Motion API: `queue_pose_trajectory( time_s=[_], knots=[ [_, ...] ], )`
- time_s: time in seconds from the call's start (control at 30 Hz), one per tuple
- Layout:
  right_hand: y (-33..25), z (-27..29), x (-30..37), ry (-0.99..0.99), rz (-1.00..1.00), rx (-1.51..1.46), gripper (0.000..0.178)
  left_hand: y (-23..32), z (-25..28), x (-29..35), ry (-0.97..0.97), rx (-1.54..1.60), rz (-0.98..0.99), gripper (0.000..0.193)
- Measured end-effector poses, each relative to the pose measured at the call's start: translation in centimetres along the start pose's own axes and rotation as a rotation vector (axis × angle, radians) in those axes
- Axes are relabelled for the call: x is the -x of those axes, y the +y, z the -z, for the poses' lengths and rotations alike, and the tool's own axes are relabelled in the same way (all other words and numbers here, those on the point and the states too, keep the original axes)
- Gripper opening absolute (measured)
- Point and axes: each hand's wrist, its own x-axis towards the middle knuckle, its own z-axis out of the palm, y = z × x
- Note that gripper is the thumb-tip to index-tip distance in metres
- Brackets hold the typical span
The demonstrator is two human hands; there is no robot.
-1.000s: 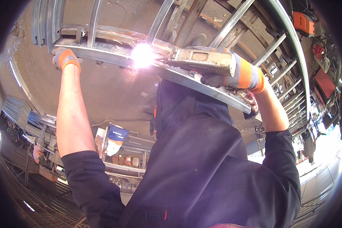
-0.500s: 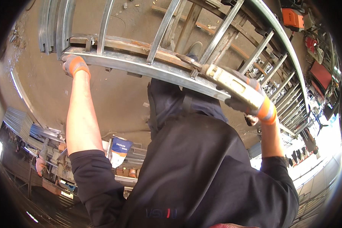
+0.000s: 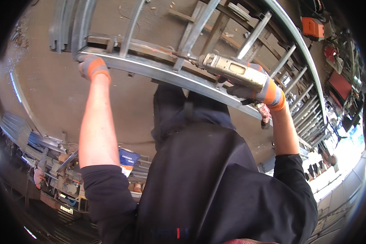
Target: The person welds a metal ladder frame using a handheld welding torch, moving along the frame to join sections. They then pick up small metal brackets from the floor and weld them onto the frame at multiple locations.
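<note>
A galvanised metal frame, with a long near rail [image 3: 152, 70] and several cross bars, lies across in front of me. At the left end of that rail my left hand [image 3: 93, 68], in a grey and orange glove, is closed round the metal corner. My right hand [image 3: 261, 87], gloved alike, grips a worn, pale-bodied drill [image 3: 234, 70] above the rail. The drill's long thin bit points left, close to a cross bar [image 3: 197, 34]; I cannot tell if its tip touches anything. A red part [image 3: 263, 110] shows below my right hand.
Curved metal channels [image 3: 65, 26] stand beside the frame's left end. An orange case [image 3: 312, 28] and clutter sit at the far right. A blue and white bag [image 3: 128, 159] is behind my left arm. A person [image 3: 40, 175] is at the lower left, some way off.
My right hand has carried the drill left along the frame, from one cross bar toward another. The view has shifted a little. My left hand stays at the frame's left corner.
</note>
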Motion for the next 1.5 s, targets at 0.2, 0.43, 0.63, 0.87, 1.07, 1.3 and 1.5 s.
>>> queue_pose_trajectory(
  time_s=[0.2,0.43,0.63,0.87,1.07,1.3,1.5],
  knots=[
    [-0.4,-0.1,8.5,0.274,-0.417,-0.084,0.058,-0.9,-0.3,-0.7,-0.017,0.005,-0.127,0.045],
    [-5.1,-0.5,9.7,0.194,-0.391,-0.293,0.059,0.6,0.9,0.6,-0.012,0.042,-0.012,0.052],
    [-7.3,1.4,0.4,-0.010,0.067,0.013,0.048,0.9,0.9,1.7,0.064,0.091,-0.017,0.049],
    [-4.2,-1.6,-12.7,-0.209,-0.088,-0.223,0.047,1.1,1.3,2.4,0.039,0.094,-0.050,0.047],
    [-2.6,-4.2,-14.4,-0.208,-0.115,-0.232,0.045,1.9,2.4,3.9,0.014,0.127,-0.062,0.045],
    [-3.0,-4.4,-14.7,-0.246,-0.179,-0.171,0.043,2.7,3.2,4.7,-0.051,0.158,0.012,0.043],
    [-3.0,-4.6,-14.9,-0.243,-0.151,-0.206,0.044,1.7,2.1,3.9,0.004,0.124,-0.025,0.044]
  ],
)
